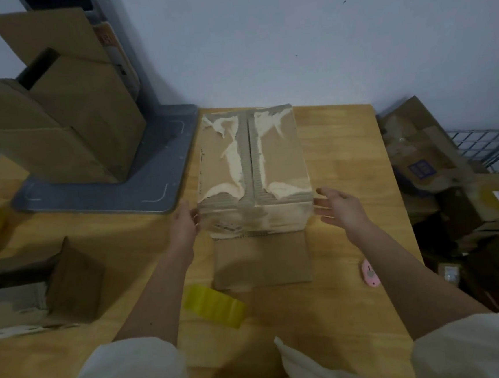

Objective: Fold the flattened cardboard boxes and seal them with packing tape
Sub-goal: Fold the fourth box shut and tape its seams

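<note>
The box [252, 170] stands mid-frame on the table [345, 156], its seam running away from the person. The left hand [185, 224] lies flat against its left wall; the right hand [339, 208] hovers open just off the right wall (so left is nearer). The tape [214, 306] waits below.

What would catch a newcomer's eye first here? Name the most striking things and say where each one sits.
First the cardboard box at the middle of the wooden table, its top flaps closed and scarred with pale torn patches, one flap lying flat toward the person. The left hand rests on its left side and the right hand hovers open by its right side. Nearer lies a yellow roll of packing tape.
</note>
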